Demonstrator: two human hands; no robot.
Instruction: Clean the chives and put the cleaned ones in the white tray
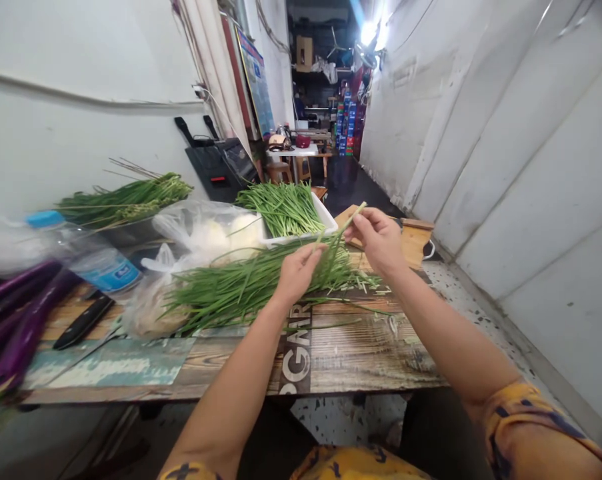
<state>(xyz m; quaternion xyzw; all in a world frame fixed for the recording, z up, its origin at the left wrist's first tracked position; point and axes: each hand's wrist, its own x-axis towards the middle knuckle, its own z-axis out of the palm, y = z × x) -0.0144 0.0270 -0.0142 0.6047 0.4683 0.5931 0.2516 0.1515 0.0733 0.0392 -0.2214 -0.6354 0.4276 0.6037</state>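
Note:
A large pile of long, thin green garlic chives [241, 287] lies across the table. Above its right part, my right hand [378, 243] pinches the pale ends of a few chive stems [349, 219] between thumb and fingers. These stems slant down to the left, towards my left hand [299, 272]. That hand is closed with its fingertips on a green stem, just over the pile. Short cut-off chive ends [365, 281] are scattered below my right hand. Behind the pile, a white plastic tub [325, 215] holds more chives, lined up in one direction.
On the left are purple eggplants [25, 327], a black-handled knife [84, 322], a blue-capped water bottle [98, 260] and clear plastic bags [153, 297]. A wooden board [415, 243] lies at the back right. The patterned table [361, 367] ends close to my body.

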